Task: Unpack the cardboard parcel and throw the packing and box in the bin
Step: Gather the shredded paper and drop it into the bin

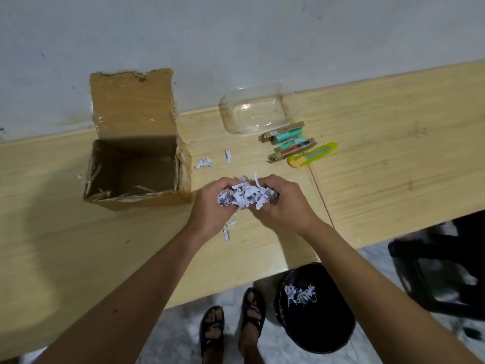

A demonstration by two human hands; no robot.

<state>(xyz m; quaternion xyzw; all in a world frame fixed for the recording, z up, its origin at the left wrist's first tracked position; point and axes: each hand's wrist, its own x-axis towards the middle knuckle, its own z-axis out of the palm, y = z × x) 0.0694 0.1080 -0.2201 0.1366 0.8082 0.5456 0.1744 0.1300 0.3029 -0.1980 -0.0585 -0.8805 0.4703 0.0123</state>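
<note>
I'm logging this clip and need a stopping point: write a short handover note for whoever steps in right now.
Left hand and right hand: both grip one wad of shredded paper above the table.
Box: open on the table, looks emptied.
Unpacked items, cutter and clear tub lie beyond the hands.
Bin on the floor already holds some shreds.
Left: bin this wad, the loose scraps and the box.

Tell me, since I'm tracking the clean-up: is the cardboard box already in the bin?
No, the cardboard box stands open on the table, while the bin on the floor holds only shredded paper.
</note>
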